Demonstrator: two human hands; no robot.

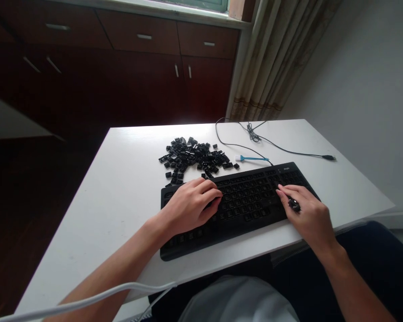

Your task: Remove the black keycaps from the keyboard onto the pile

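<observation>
Keyboard (242, 203), black and flat, lies slantwise near the front edge of the white tabletop (121, 192), its keycaps largely stripped so that rows of bare sockets show; the left hand (191, 203) rests palm down on its left part, fingers loosely curled and close together, fingertips touching the sockets near the upper rows, holding nothing that can be seen; the right hand (305, 210) lies over the right part, fingers narrowed around a small black piece (294, 205) (whether a keycap or a tool cannot be told), with the index finger stretched forward onto the keyboard; a small pale logo sits at the keyboard's upper right corner, too blurred to read; just beyond the keyboard's upper left edge lies a loose heap of black keycaps (195, 156), small, square and glossy, a few touching the keyboard's rim; beside the heap, to the right, lies a thin blue brush (251, 158) with white bristles at its left end; a dark cable (255, 134) curls from the keyboard's top across the tabletop and ends in a plug (328, 157) near the right edge; the tabletop is smooth and matte; a white cord (87, 302) crosses the left forearm at the bottom of the view.
</observation>
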